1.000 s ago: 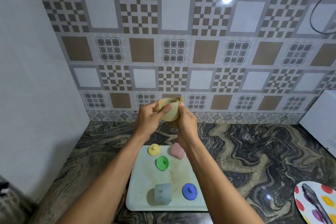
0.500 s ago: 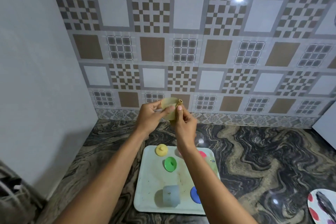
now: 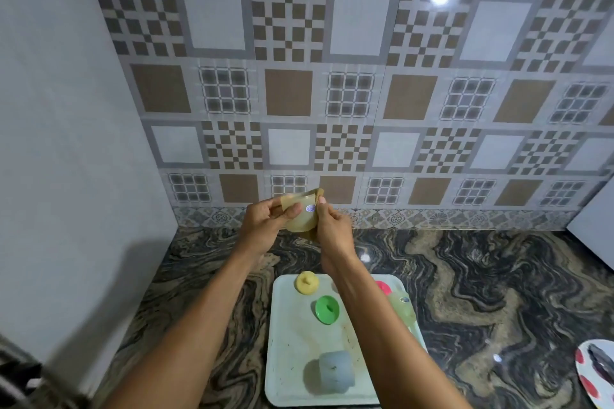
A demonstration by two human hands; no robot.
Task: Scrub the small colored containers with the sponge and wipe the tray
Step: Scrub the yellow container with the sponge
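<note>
My left hand (image 3: 264,221) holds a small, pale yellow, see-through container (image 3: 299,214) up in front of the tiled wall, its oval sticker facing me. My right hand (image 3: 332,227) presses a thin tan sponge (image 3: 318,193) against the container's right side and underside. Below on the counter lies a pale green tray (image 3: 287,339). It carries a yellow lid (image 3: 307,282), a green lid (image 3: 327,309), a pink lid (image 3: 383,287), a pale green container (image 3: 403,309) on its side and a grey-blue container (image 3: 335,372). My right forearm hides part of the tray.
A dark marbled counter (image 3: 481,292) runs to the patterned tile wall. A plain white wall (image 3: 66,143) closes the left side. A white appliance (image 3: 594,236) stands at the far right. At the right edge sits a white plate with coloured dots (image 3: 594,375).
The yellow container has turned in my hands, so its sticker now faces me. My right hand's fingers have shifted along the sponge. The view has swung left; the blue lid is now behind my forearm.
</note>
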